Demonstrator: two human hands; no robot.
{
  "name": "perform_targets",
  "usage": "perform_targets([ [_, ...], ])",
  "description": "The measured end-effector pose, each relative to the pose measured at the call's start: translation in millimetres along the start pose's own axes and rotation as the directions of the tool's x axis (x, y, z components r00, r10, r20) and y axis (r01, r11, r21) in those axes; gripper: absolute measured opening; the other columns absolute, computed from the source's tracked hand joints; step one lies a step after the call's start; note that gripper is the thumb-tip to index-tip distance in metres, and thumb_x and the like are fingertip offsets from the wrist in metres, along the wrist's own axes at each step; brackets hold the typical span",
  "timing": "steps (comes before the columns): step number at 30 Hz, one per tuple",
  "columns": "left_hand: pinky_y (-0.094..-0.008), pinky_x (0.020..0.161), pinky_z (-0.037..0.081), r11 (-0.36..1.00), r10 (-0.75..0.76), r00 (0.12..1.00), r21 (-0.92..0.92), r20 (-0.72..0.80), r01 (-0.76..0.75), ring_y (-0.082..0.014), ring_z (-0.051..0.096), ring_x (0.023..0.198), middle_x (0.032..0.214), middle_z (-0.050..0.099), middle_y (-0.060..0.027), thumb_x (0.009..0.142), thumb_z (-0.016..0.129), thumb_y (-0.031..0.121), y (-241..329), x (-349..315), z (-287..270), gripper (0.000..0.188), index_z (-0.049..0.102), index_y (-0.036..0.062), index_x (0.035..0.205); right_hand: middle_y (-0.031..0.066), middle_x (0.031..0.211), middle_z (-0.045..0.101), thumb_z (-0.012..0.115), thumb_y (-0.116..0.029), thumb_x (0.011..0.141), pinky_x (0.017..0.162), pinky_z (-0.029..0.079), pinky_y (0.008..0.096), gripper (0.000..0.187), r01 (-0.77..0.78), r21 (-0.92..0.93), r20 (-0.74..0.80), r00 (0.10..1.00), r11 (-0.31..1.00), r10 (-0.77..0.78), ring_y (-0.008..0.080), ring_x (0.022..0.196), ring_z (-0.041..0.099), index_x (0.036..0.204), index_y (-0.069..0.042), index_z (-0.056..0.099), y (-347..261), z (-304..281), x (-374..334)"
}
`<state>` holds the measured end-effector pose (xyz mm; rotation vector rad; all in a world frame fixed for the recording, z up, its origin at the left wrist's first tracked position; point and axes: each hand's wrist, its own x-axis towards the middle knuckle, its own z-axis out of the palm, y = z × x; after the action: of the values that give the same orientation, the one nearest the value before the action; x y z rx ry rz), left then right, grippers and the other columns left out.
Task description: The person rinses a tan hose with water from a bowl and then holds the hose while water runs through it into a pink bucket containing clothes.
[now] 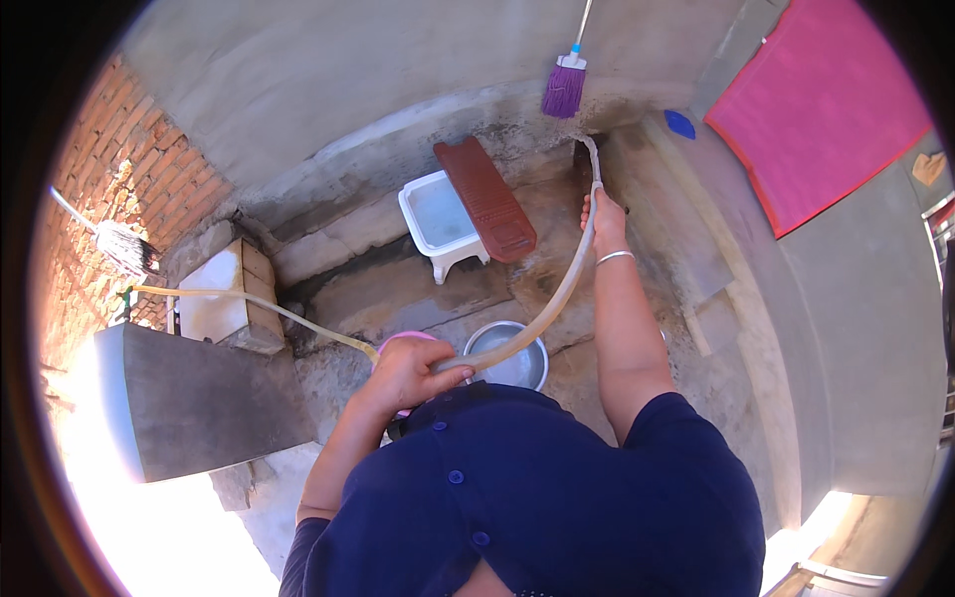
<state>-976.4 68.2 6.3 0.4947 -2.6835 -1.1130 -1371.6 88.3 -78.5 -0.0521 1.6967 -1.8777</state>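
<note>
Grey concrete floor (pixel 363 298); person held translucent yellowish plastic hose (pixel 562 298) w/ both hands.
L hand (pixel 413 366) grasped hose nr waist; R hand (pixel 607 219), arm outstretched, had fingers wrapped round it just below its end, where water ran out nr the wall (pixel 398 60). Hose arced btwn hands, over round silver metal basin (pixel 519 366). Beyond stood white rectangular plastic tub (pixel 436 211) on legs, w/ reddish-brown ribbed board (pixel 487 204) over its R side.
</note>
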Motion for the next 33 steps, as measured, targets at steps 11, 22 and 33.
perform_targets([
  [11, -0.0389, 0.049, 0.04, 0.998, -0.041, 0.999, -0.037, 0.013, 0.041, -0.0303, 0.054, 0.054, 0.056, 0.054, -0.0127, 0.074, 0.065, 0.036, 4, 1, 9, 0.03, 0.061, 0.0063, 0.071, 0.0036, 0.057, 0.052, 0.051, -0.03, 0.087, 0.04, 0.04, 0.0263, 0.032, 0.005, -0.063, -0.069, 0.998, 0.998, -0.009, 0.0133, 0.044, 0.048, 0.069, -0.005, 0.057, 11, -9, 1],
  [22, -0.0389, 0.049, 0.04, 0.998, -0.048, 0.999, -0.041, -0.021, 0.047, -0.0304, 0.054, 0.054, 0.056, 0.054, -0.0127, 0.074, 0.066, 0.035, 2, 1, 11, 0.03, 0.061, 0.0054, 0.071, 0.0041, 0.054, 0.05, 0.051, -0.029, 0.087, 0.039, 0.038, 0.027, 0.031, -0.052, -0.063, -0.121, 0.992, 0.997, 0.044, 0.014, 0.042, 0.047, 0.067, -0.005, 0.055, 25, -13, 5],
  [33, -0.0384, 0.049, 0.04, 0.998, -0.048, 0.999, -0.045, -0.002, 0.048, -0.03, 0.054, 0.053, 0.056, 0.054, -0.0127, 0.074, 0.065, 0.035, 4, 4, 16, 0.03, 0.062, 0.0053, 0.072, 0.0042, 0.055, 0.052, 0.051, -0.028, 0.086, 0.041, 0.038, 0.0275, 0.031, -0.038, -0.159, -0.103, 0.994, 0.987, 0.021, 0.0138, 0.044, 0.048, 0.066, -0.005, 0.056, 31, -27, -2],
])
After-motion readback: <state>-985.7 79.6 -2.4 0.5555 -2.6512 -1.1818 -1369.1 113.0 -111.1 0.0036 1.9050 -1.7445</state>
